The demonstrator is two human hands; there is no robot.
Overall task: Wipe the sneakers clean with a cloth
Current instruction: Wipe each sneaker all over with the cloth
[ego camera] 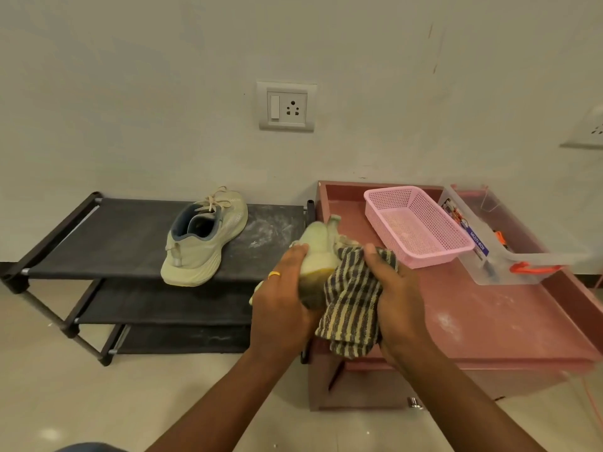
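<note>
Over the cabinet edge (489, 361), left hand (280, 300) grips sneaker (318, 252), right hand (399, 296) cloth (352, 298).

I have my bare left forearm (222, 402) and right forearm (463, 396) reaching up from the bottom edge and converging near mid-frame, backs of the hands toward the camera. My left hand (280, 298), a yellow ring (274, 274) on one finger, curls its fingers round a sneaker (318, 256). My right hand (396, 301) sits just beside it, gripping a striped cloth (350, 308) bunched against the shoe.
</note>
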